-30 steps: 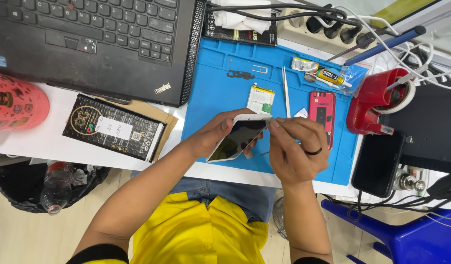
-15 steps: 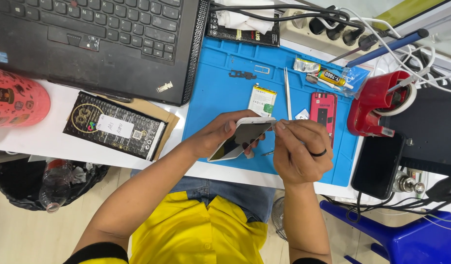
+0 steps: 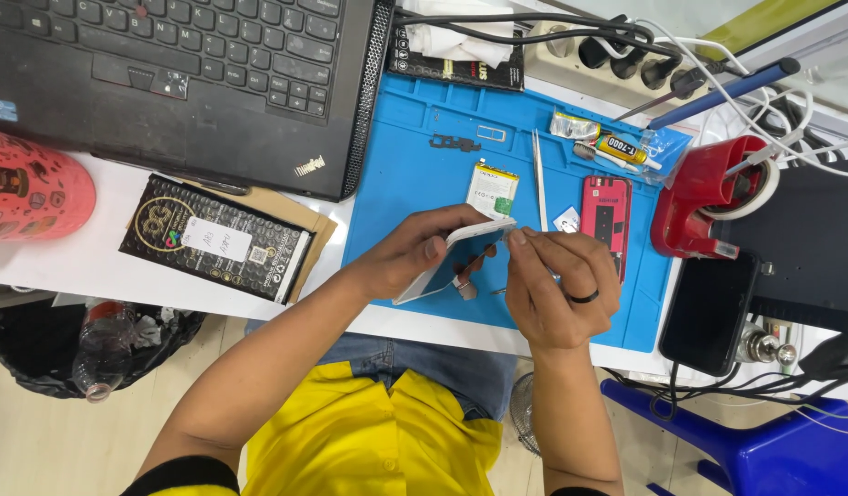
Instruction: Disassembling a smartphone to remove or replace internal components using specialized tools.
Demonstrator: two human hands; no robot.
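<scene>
From the head camera, my left hand (image 3: pixel 415 257) grips a white smartphone (image 3: pixel 456 262) tilted on edge over the near part of the blue repair mat (image 3: pixel 406 174), fingers wrapped round its back, thumb on the upper rim. My right hand (image 3: pixel 557 285) is pinched tight at the phone's top right corner; whether a tool sits between those fingertips I cannot tell. Bare mat lies open to the left of my hands and up towards the laptop (image 3: pixel 185 83); the mat's front edge runs just under my wrists. To the right it is crowded: a red phone back (image 3: pixel 606 216), thin tweezers (image 3: pixel 538 174), a small battery (image 3: pixel 492 190), and a red tape dispenser (image 3: pixel 709 202) just off the mat. Below the table's left edge, a black-lined bin (image 3: pixel 38 344) holds a plastic bottle (image 3: pixel 98 354).
</scene>
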